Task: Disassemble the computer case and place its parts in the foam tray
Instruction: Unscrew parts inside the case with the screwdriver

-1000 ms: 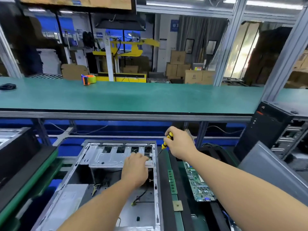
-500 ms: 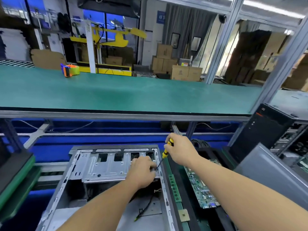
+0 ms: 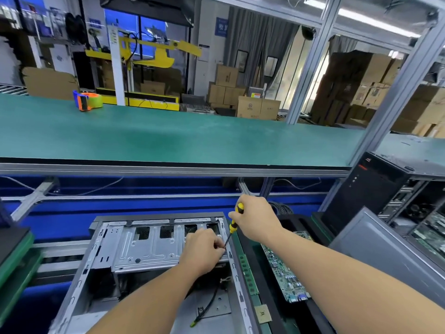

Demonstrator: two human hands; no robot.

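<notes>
An open grey computer case (image 3: 91, 273) lies on its side in front of me, its silver drive cage (image 3: 147, 247) across the far end. My left hand (image 3: 203, 250) rests curled on the cage's right end, fingertips pinched at the screwdriver's tip. My right hand (image 3: 255, 220) grips a yellow-and-black screwdriver (image 3: 234, 219), its shaft slanting down-left to the case's right rail. Right of the case lies the black foam tray (image 3: 265, 280) with a green motherboard (image 3: 284, 273) and a RAM stick (image 3: 248, 273) in it.
A long green bench top (image 3: 168, 138) runs across above, with an orange tape dispenser (image 3: 88, 101) on it. A black tower case (image 3: 368, 189) and a grey side panel (image 3: 385, 256) stand at the right. Black and green trays (image 3: 14, 259) are stacked at the left.
The view has tilted up and shifted left. My left hand has slid right along the drive cage to the screwdriver tip; my right hand still holds the screwdriver at the case's right rail.
</notes>
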